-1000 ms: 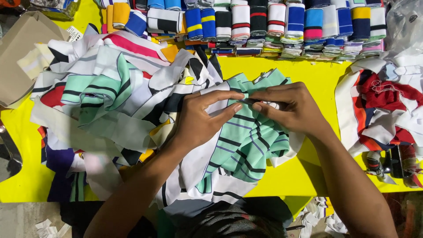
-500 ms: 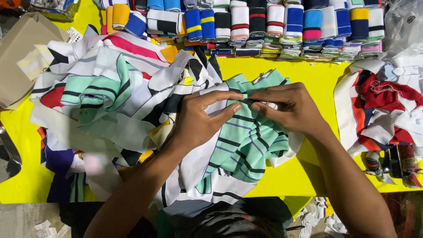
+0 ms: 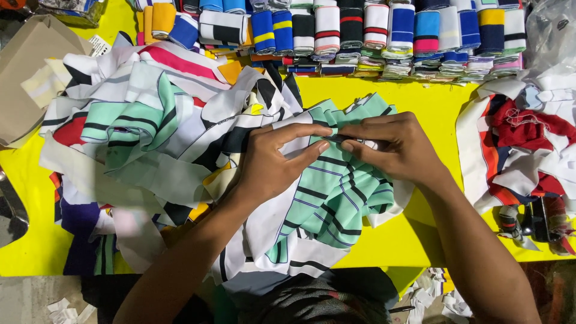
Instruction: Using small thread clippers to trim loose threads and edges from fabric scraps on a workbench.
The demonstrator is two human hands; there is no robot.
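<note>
A mint-green knit fabric piece (image 3: 339, 198) with black and blue stripes lies on the yellow table (image 3: 438, 108) in front of me. My left hand (image 3: 273, 162) and my right hand (image 3: 399, 147) meet at its upper edge, fingertips pinching the cloth together at the middle. A thin dark object shows between the fingers of my right hand; I cannot tell what it is. A big heap of striped white, black, green and pink fabric pieces (image 3: 138, 132) spreads to the left, touching my left hand.
A row of folded striped collar pieces (image 3: 372, 33) lines the far edge. Red, white and blue scraps (image 3: 528, 150) pile at the right. A brown cardboard box (image 3: 27, 78) sits at the far left. Small fabric offcuts (image 3: 66, 309) lie below the table edge.
</note>
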